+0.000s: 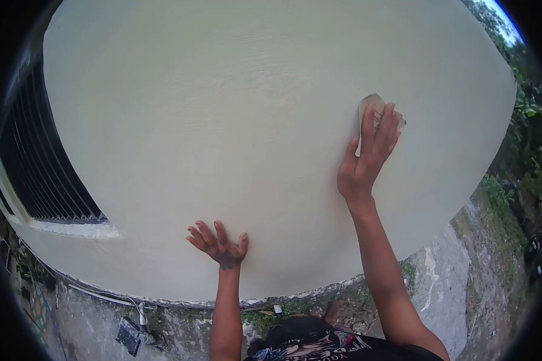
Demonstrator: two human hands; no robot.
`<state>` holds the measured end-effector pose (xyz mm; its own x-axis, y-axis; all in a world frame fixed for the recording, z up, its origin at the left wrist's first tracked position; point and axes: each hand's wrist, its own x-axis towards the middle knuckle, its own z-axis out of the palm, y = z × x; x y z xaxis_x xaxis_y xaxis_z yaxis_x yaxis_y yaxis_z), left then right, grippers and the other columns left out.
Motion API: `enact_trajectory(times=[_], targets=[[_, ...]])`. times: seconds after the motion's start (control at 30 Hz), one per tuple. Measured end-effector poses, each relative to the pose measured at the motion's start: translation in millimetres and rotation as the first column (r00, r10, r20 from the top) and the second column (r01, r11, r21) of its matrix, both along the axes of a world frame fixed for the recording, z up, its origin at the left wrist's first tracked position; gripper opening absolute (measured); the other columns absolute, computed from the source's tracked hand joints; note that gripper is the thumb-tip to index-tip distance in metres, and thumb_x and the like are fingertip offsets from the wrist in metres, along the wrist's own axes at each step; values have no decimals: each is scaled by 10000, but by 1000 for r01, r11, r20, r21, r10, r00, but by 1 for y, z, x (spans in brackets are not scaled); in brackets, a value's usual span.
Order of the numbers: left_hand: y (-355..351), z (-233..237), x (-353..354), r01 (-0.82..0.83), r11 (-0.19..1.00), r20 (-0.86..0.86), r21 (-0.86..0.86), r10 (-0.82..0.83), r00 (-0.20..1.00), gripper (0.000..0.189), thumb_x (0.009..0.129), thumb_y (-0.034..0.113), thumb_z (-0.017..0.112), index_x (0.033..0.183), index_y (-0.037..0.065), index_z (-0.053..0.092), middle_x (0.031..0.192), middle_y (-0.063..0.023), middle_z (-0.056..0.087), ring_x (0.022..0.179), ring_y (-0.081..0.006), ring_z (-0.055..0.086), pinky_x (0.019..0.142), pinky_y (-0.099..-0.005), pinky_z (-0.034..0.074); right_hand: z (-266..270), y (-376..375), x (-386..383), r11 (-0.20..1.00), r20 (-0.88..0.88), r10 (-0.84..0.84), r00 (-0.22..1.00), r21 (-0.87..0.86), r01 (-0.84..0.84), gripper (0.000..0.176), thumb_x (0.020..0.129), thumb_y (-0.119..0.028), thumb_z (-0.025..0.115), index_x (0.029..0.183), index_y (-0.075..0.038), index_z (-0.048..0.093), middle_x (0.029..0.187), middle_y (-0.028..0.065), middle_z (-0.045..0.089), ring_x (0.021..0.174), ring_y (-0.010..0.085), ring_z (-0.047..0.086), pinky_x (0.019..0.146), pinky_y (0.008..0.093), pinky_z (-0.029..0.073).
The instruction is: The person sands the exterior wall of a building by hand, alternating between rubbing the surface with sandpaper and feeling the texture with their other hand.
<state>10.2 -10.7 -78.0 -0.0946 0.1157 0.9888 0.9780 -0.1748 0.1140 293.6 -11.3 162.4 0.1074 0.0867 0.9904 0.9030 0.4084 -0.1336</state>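
A pale, cream-painted wall (235,138) fills most of the view, with faint scuffs and ripples across its upper middle. My right hand (368,159) presses a piece of sandpaper (372,100) flat to the wall on the right side. The sheet is beige with some print on its back, and my fingers cover much of it. Lower and to the left, my left hand (221,245) is held up at the wall, fingers spread, holding nothing. Dark smudges mark its wrist.
At the left is a window with dark bars (39,150) and a white sill (75,229). A pipe (99,295) runs along the wall's base, near a dark fixture (129,335). Below lies mossy concrete ground (439,289); greenery (524,138) grows at the right.
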Motion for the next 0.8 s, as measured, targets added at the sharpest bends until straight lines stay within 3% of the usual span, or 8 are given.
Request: enact_trajectory(times=[0.13, 0.2, 0.3, 0.4, 0.47, 0.6, 0.7, 0.8], targets=[[-4, -24, -14, 21, 999, -39, -25, -22, 999, 791, 986, 594, 441, 1631, 165, 280, 1674, -235, 206, 1549, -490, 110, 1220, -664, 47, 26, -5, -109, 999, 345, -1, 939, -39, 16, 759, 833, -113, 608, 1564, -233, 442, 1679, 142, 273, 1567, 390, 179, 1250, 583, 49], [-10, -9, -21, 36, 999, -61, -38, -38, 997, 788, 998, 592, 437, 1635, 162, 264, 1677, -233, 197, 1550, -488, 101, 1219, -662, 40, -5, -9, -145, 993, 542, 97, 835, -115, -41, 736, 873, -162, 571, 1581, -269, 401, 1681, 83, 292, 1564, 324, 228, 1268, 558, 66], [-14, 29, -51, 24, 997, 103, -68, -17, 995, 801, 997, 618, 450, 1634, 173, 258, 1671, -237, 197, 1560, -452, 105, 1234, -625, 22, -78, -1, -166, 998, 807, 65, 587, -53, -38, 669, 927, -277, 567, 1570, -339, 394, 1660, -47, 335, 1540, 188, 291, 1299, 500, 64], [-15, 83, -55, 21, 999, 203, -34, -14, 979, 801, 1022, 596, 419, 1640, 126, 220, 1677, -250, 155, 1566, -444, 75, 1240, -592, 5, -68, -4, -150, 996, 739, 85, 669, -71, -48, 678, 923, -258, 565, 1572, -344, 388, 1660, -51, 335, 1540, 185, 292, 1302, 508, 48], [-17, 109, -39, 13, 998, 230, -59, 1, 973, 815, 1027, 590, 409, 1638, 92, 203, 1687, -240, 117, 1571, -437, 44, 1245, -567, -12, -39, -1, -126, 996, 589, 86, 804, -53, -68, 710, 886, -131, 532, 1550, -360, 430, 1659, -46, 343, 1547, 227, 280, 1295, 523, 48], [-6, 140, 25, -59, 997, 86, -59, 64, 994, 898, 1006, 635, 407, 1641, 51, 159, 1710, -199, 60, 1585, -378, -1, 1239, -547, -75, 18, 4, -34, 1000, 221, 17, 975, 19, -22, 822, 796, -59, 584, 1560, -324, 432, 1667, 28, 329, 1566, 314, 218, 1259, 579, 92], [2, 157, 78, -71, 997, -5, -41, 71, 997, 873, 1017, 622, 350, 1643, 52, 140, 1689, -261, 76, 1569, -452, -9, 1228, -594, -58, 14, 11, 55, 995, -56, -92, 994, 44, 94, 734, 889, -117, 570, 1582, -291, 402, 1679, 77, 293, 1562, 385, 191, 1229, 638, 76], [2, 160, 122, -65, 997, -96, -42, 61, 994, 880, 1018, 608, 352, 1637, 23, 132, 1680, -293, 66, 1567, -461, -14, 1225, -600, -56, -44, 12, 131, 991, -317, -133, 939, -46, 125, 566, 1041, -266, 436, 1602, -243, 364, 1694, 125, 234, 1568, 422, 126, 1212, 660, 50]])
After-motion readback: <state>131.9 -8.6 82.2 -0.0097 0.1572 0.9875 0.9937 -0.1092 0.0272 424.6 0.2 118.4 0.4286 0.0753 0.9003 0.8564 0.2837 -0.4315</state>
